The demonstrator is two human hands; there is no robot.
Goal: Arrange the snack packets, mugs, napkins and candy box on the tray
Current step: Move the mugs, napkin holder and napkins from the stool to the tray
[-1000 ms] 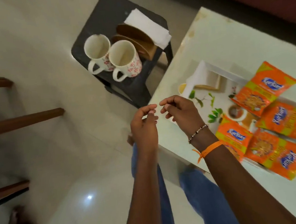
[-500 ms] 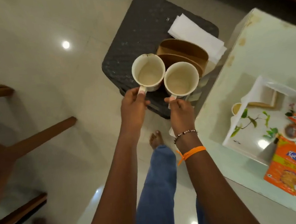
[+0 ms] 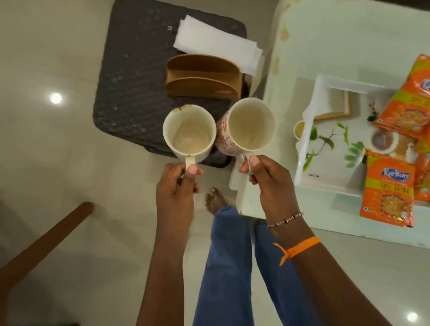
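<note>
Head view: left hand [image 3: 176, 190] and right hand [image 3: 269, 181], fingers [image 3: 193, 169] pinching mug [image 3: 189, 133] handles, mugs just ahead.

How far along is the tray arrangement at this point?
Done: the snack packets already lie on the tray. In hand: the left hand and right hand each hold a mug by the handle, not yet on the tray. Left: the napkins and brown holder remain on the dark stool. I cannot identify a candy box.

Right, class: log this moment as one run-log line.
left hand: holds mug | right hand: holds mug | napkins: on stool | tray: snack packets
</note>
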